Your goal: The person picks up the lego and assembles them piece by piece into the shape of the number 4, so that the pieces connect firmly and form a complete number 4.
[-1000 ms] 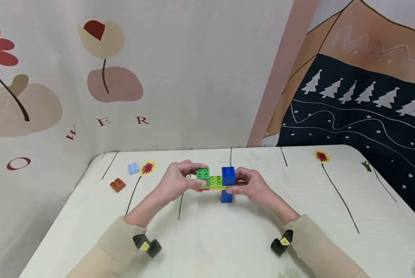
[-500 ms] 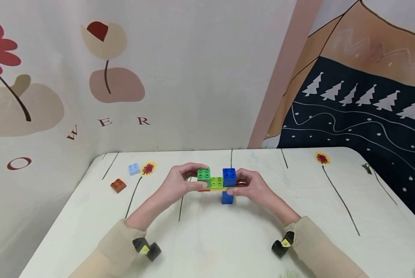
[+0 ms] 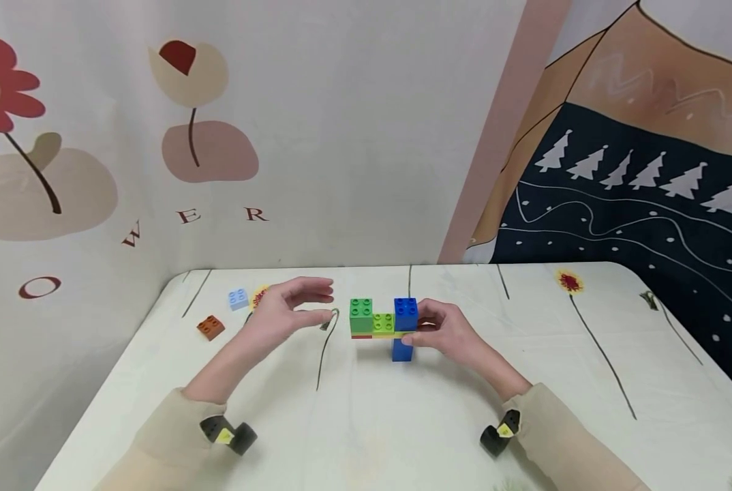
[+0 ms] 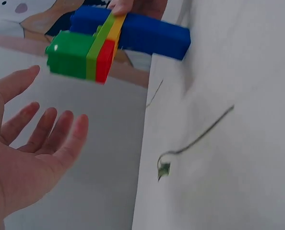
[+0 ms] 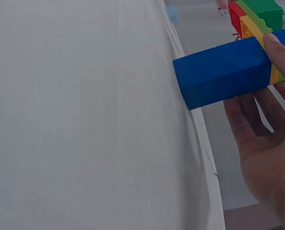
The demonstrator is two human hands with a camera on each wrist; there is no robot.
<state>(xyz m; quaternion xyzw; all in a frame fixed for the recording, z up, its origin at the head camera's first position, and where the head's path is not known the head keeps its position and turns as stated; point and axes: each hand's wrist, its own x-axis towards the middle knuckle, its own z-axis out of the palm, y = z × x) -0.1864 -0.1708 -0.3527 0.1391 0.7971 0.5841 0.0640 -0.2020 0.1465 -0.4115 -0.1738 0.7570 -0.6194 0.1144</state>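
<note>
A built shape of toy bricks stands mid-table. Its blue bricks [image 5: 224, 69] form a column with thin yellow and lime layers across it. On the layers' left end sits a green brick [image 3: 361, 315], with a red piece [image 4: 104, 61] under that end. My right hand [image 3: 446, 326] grips the shape at the column by thumb and fingers. To the left, my left hand [image 3: 280, 310] is apart from the bricks, its fingers spread and holding nothing. In the left wrist view, its thumb and fingertips lie just short of the green brick.
A light blue brick [image 3: 238, 299] and a brown brick [image 3: 210, 327] lie loose at the table's back left. The cloth-covered table [image 3: 366, 423] bears printed flowers. A patterned curtain [image 3: 341, 136] hangs behind its far edge.
My left hand has let go of the green brick's end and moved left, its fingers opening. The right hand keeps its hold on the brick shape, which stays in place.
</note>
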